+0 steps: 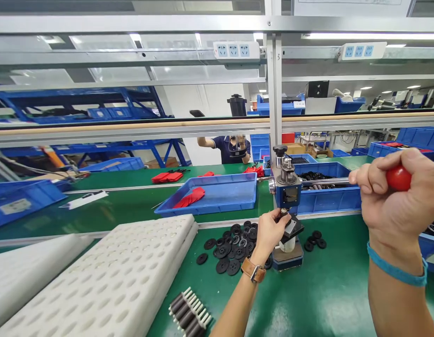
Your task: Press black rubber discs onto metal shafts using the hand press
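Note:
My right hand (401, 199) is wrapped around the red ball knob (398, 178) on the lever (325, 181) of a small hand press (289, 193). My left hand (271, 234) reaches under the press head, its thumb and fingers closed around a small black part (284, 218) above the press's black plate. The fingers hide most of that part. Left of the press lies a heap of black plastic discs (234, 250), and several more discs (315, 240) lie to its right. Dark cylinders with white shafts (189, 312) are lined up near the front edge.
White foam trays with round holes (107, 281) cover the left of the green table. Behind the heap stands a shallow blue tray (231, 199) holding red pieces (190, 197). A blue bin (329, 199) of dark parts sits behind the press. A person (231, 149) stands across the bench.

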### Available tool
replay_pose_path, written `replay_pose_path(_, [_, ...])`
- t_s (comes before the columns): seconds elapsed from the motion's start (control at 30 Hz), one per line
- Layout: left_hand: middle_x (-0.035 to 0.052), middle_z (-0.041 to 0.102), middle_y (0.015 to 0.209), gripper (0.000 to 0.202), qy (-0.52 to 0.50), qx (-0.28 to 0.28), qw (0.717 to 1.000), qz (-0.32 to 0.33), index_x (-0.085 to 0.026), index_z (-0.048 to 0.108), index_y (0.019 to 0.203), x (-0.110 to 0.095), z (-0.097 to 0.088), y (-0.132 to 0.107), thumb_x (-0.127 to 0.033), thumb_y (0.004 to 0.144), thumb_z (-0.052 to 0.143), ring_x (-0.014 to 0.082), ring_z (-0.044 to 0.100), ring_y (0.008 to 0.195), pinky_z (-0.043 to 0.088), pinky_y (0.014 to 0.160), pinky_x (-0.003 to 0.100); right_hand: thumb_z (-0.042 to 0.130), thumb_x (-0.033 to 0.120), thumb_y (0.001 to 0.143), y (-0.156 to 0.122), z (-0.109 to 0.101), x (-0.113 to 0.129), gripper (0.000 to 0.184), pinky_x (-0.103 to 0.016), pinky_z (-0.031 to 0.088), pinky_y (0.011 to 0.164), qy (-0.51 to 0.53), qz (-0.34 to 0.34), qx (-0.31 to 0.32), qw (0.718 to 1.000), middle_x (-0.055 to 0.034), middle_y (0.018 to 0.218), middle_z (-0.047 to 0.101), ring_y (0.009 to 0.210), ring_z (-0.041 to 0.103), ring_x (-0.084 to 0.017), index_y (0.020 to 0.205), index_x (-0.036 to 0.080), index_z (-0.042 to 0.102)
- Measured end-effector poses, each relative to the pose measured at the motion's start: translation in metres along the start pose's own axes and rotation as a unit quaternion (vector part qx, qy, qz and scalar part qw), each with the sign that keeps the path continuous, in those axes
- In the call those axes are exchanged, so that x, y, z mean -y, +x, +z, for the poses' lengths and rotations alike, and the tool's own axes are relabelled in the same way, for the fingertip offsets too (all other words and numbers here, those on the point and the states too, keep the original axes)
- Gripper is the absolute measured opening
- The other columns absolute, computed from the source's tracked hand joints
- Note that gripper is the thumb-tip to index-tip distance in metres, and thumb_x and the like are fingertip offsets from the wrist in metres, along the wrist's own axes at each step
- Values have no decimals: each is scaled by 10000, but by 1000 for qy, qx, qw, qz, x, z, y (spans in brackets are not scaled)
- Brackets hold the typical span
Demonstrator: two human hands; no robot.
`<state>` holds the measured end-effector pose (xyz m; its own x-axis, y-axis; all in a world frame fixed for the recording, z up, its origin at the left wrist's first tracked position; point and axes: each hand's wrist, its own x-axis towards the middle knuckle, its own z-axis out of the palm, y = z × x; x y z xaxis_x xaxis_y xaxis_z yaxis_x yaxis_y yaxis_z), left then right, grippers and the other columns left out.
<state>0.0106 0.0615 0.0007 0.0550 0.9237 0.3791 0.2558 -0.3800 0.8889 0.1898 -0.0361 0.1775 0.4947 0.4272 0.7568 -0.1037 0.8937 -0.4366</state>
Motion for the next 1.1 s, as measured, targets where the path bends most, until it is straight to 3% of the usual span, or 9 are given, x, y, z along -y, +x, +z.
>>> replay_pose_path(0.2, [19,710,729,238,-19,2,1000,-2,-161,737,773,4,2,0,-385,838,689,181,617,693,444,633,243,560,158,822,-23,-11,-1,226,-339,492,547,-26,-30,-35,999,72,431,385,372,375,-94,603,180,611])
replay_pose_path(0.4, [36,738,769,234,-29,0,1000,-2,-159,770,829,4,2,0,-378,847,690,200,644,728,468,659,257,497,128,832,-75,-46,-10,329,-451,566,680,-42,-13,-26,999,41,491,456,477,471,-173,940,219,795])
replay_pose_path(0.53, [45,765,816,251,-39,6,999,-6,-152,795,911,6,2,0,-373,849,695,206,664,749,485,673,260,501,125,846,-90,-63,-10,354,-539,601,780,-68,6,-16,998,22,519,468,542,545,-210,953,262,809])
replay_pose_path(0.67, [47,785,855,280,-46,5,999,-12,-153,803,950,8,3,-1,-391,847,698,216,683,784,495,696,262,507,81,842,-89,-66,-10,337,-534,612,849,-75,6,22,997,22,554,528,631,642,-201,949,195,806])
replay_pose_path(0.83, [65,810,951,297,-54,7,998,-19,-159,807,961,7,1,-1,-402,828,700,243,705,857,506,726,275,522,88,845,-112,-76,-25,291,-514,621,889,-37,-20,0,999,43,533,540,673,703,-190,852,222,780])
replay_pose_path(0.9, [71,811,958,299,-56,9,998,-20,-155,803,957,6,1,0,-401,825,697,245,707,860,506,729,279,514,102,869,-117,-83,-21,318,-532,606,935,-76,1,24,997,19,603,634,778,745,-225,906,238,798])
replay_pose_path(0.97, [73,810,943,300,-56,11,998,-22,-151,798,951,4,1,0,-402,824,695,240,706,836,502,718,279,520,137,908,-112,-88,-7,339,-487,612,926,-192,35,64,979,-22,805,752,898,758,-258,1042,252,810])
replay_pose_path(1.0, [72,809,925,301,-56,12,998,-22,-149,797,949,3,1,0,-403,823,696,236,703,819,499,710,278,523,164,926,-107,-90,2,353,-443,624,877,-270,54,99,956,-37,910,778,922,757,-264,1128,256,798])
replay_pose_path(1.1, [63,800,870,299,-55,14,998,-23,-147,796,931,1,0,-1,-409,816,708,225,692,779,488,686,273,509,240,954,-84,-92,24,412,-329,593,649,-491,80,242,833,-43,954,787,773,742,-230,1304,256,725])
